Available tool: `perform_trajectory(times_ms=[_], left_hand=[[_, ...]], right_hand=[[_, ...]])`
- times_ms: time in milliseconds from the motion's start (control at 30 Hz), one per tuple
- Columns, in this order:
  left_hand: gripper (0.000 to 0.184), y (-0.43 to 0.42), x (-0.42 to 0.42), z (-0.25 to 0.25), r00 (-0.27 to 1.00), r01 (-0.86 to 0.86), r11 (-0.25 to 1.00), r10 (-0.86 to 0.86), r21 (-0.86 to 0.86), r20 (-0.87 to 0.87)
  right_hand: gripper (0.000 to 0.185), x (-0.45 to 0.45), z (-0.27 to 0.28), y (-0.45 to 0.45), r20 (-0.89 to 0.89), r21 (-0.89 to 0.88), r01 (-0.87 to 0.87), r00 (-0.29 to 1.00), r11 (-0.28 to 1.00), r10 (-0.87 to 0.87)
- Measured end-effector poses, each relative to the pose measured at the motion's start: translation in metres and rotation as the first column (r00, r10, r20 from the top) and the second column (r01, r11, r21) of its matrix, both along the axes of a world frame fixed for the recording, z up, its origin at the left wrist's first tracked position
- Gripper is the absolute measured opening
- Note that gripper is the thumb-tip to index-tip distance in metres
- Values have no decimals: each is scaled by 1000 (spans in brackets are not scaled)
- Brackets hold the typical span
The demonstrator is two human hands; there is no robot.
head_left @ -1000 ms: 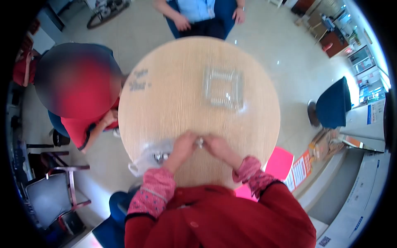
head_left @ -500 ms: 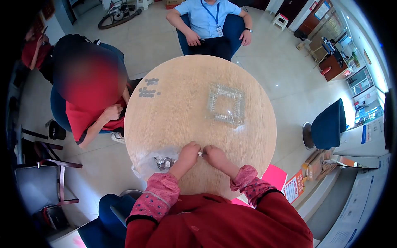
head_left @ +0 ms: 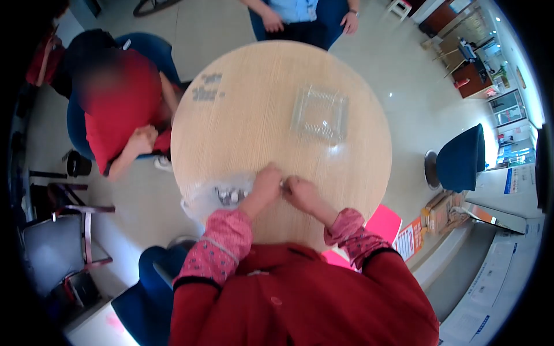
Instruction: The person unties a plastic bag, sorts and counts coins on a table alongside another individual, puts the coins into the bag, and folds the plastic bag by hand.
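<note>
Left hand (head_left: 268, 184) and right hand (head_left: 303, 194), fingers pinched around a small silvery bit (head_left: 283, 184), seem to work it; next needs steady fingers.

The table (head_left: 248, 130) is open between two obstacles: bag (head_left: 201, 199) and clear container (head_left: 321, 113).

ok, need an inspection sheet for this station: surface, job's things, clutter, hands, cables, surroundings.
Surface: round table, light wood grain.
Job's things: small piece at the fingertips, too blurred to identify; plastic bag at the near left, with shiny pieces.
Clutter: clear plastic container toward the far right; grey discs grouped at the far left.
Hands: left hand and right hand close together over the near side; which one grips the piece is unclear.
Cables: nothing seen.
Surroundings: seated person in red at left, seated person in light blue opposite, blue chair at right.
</note>
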State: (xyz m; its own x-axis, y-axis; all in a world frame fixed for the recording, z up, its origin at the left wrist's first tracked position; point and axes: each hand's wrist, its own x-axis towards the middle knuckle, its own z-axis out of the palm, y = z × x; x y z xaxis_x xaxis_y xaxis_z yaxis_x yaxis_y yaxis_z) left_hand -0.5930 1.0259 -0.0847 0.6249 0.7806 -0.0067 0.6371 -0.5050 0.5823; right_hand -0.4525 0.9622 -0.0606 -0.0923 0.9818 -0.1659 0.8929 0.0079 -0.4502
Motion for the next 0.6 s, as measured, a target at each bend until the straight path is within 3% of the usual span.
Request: perform_trajectory(times_ms=[133, 200, 267, 367, 500, 567, 600], left_hand=[[7, -1, 3, 0, 1000, -23, 1000, 23, 4, 1], [11, 0, 6, -1, 998, -59, 998, 58, 33, 19], [12, -2, 8, 5, 996, 52, 998, -53, -18, -73], [17, -6, 7, 13, 993, 107, 989, -111, 106, 31], [15, 0, 0, 22, 994, 102, 989, -106, 111, 32], [12, 12, -23, 33, 959, -97, 989, 122, -108, 255], [10, 15, -37, 45, 930, -187, 974, 219, -131, 296]], right_hand=[[17, 5, -8, -9, -91, 131, -40, 995, 991, 52], [16, 5, -4, -12, -159, 90, 9, 987, 996, 6], [18, 9, -3, -14, -214, 49, 57, 976, 997, -45], [17, 17, -3, -16, -291, -17, 109, 951, 994, -109], [13, 27, 5, -16, -389, -41, 244, 889, 969, -240], [12, 27, 16, -12, -400, -18, 325, 864, 945, -305], [12, 23, 28, -8, -399, -21, 325, 864, 945, -307]])
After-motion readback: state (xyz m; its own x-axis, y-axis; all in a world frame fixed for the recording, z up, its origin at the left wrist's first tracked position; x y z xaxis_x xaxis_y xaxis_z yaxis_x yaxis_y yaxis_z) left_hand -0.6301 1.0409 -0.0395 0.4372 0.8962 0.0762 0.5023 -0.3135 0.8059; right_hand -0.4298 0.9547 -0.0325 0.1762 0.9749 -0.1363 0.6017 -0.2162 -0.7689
